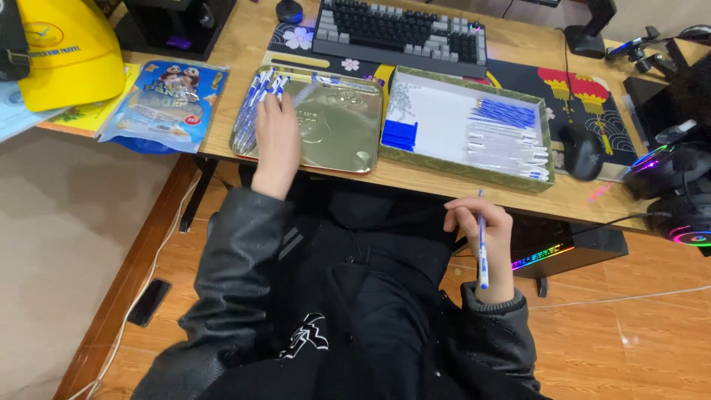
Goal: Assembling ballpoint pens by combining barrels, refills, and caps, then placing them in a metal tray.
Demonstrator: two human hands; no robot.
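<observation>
The right hand (485, 235) is closed around a ballpoint pen (482, 248), held below the desk edge (415, 178) over the lap; the pen is slim, with a clear barrel, a blue cap end pointing down toward the wrist and a thin tip rising just past the fingers; it stands nearly upright in the grip, thumb and fingers wrapped about its upper half.

The left hand (276, 137) lies flat, fingers spread only a little, on the left part of a shiny metal tray (348, 122); under and just beyond its fingertips is a row of finished pens (255, 104), the same white-and-blue kind, lying side by side and slanting away from the hand; whether the fingers pinch any one of them cannot be told.

To the right of the left hand, touching the tray's side, stands a shallow box (463, 169) with a patterned green rim; inside, nearest that hand, a small stack of blue caps (401, 136); farther right, loose blue refills (507, 112) and a spread of pale barrels (507, 148).

Beyond both trays a keyboard (400, 30); right of the box a black mouse (583, 153); left of the left hand a snack bag (164, 104) and a yellow cap (70, 52).
</observation>
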